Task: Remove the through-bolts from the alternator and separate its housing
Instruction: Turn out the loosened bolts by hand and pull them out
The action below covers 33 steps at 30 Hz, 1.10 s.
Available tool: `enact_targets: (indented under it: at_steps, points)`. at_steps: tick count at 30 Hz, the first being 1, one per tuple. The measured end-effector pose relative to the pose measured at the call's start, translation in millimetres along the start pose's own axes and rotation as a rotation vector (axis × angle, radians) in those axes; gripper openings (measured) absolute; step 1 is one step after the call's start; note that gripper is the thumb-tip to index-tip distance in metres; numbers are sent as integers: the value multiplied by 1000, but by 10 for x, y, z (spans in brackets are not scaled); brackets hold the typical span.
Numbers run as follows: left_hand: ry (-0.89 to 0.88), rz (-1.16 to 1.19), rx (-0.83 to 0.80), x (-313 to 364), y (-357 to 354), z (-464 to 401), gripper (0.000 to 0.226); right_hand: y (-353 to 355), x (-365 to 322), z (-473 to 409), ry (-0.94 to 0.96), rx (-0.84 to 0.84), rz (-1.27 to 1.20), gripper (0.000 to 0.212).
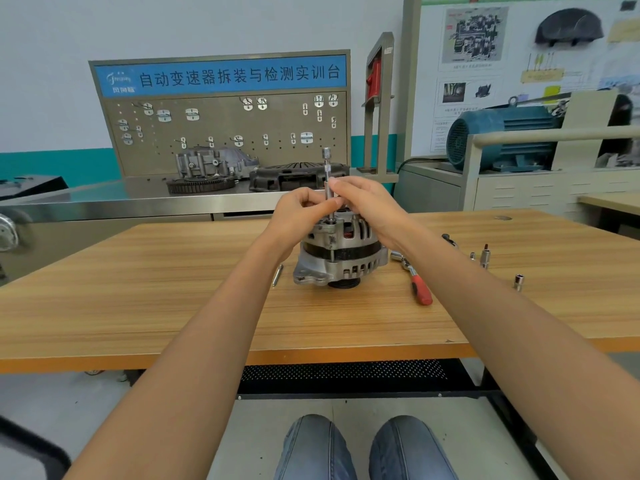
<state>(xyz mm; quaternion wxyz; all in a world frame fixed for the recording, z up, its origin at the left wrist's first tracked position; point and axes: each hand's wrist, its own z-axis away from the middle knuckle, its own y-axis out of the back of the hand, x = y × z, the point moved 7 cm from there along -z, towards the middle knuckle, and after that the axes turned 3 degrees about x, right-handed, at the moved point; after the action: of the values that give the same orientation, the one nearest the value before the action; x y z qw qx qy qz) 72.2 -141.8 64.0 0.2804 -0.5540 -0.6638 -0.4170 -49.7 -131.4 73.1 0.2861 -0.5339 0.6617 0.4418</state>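
The alternator stands upright near the middle of the wooden surface, pulley end down, its ribbed silver housing facing the person; a slim metal extension driver rises straight up from the top of the housing at its left-front edge, its knurled head above both hands, its lower end seated on a through-bolt whose shank shows down the alternator's side. The left hand curls its fingers round the driver's lower shaft, the grip pinching it just above the housing; the right hand comes in from the other side, its fingertips pressed to the same shaft a little higher, thumb and fingers closed on it. Both forearms reach out from the bottom of the view over the surface's near edge. A red-handled ratchet lies just right of the alternator, head toward it; several small sockets stand farther right, well apart from it; a thin metal rod lies just left of the alternator's base. Behind the surface a steel bench carries gearbox parts before a pegboard.
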Motion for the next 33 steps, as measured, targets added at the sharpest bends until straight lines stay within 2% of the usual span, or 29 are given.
enact_targets:
  at_steps: [3, 7, 10, 15, 17, 20, 22, 26, 33]
  points:
    - [2, -8, 7, 14, -23, 7, 21, -1, -32, 18, 23, 12, 4, 12]
    - [-14, -11, -46, 40, -32, 49, 6, 6, -41, 21, 40, 15, 20, 7]
    - [0, 4, -80, 21, -28, 51, 13, 0, -45, 27, 63, -15, 30, 12]
    - [8, 48, -90, 4, -20, 60, 11, 4, -30, 13, 63, -32, 32, 19]
    - [5, 41, -49, 15, -7, 42, 7, 4, -15, 6, 42, -25, 21, 20]
    - [1, 2, 20, 28, -16, 19, 18, 2, -16, 9, 29, -5, 0, 22]
    - [-6, 7, 26, 33, -37, 34, 18, 9, -19, 14, 31, 16, -3, 16]
    - [-17, 13, -33, 35, -38, 54, 7, 32, -11, 6, 35, 13, -2, 14]
    - [6, 36, -89, -28, -23, 37, 18, 19, -8, 9, 30, -25, 38, 27]
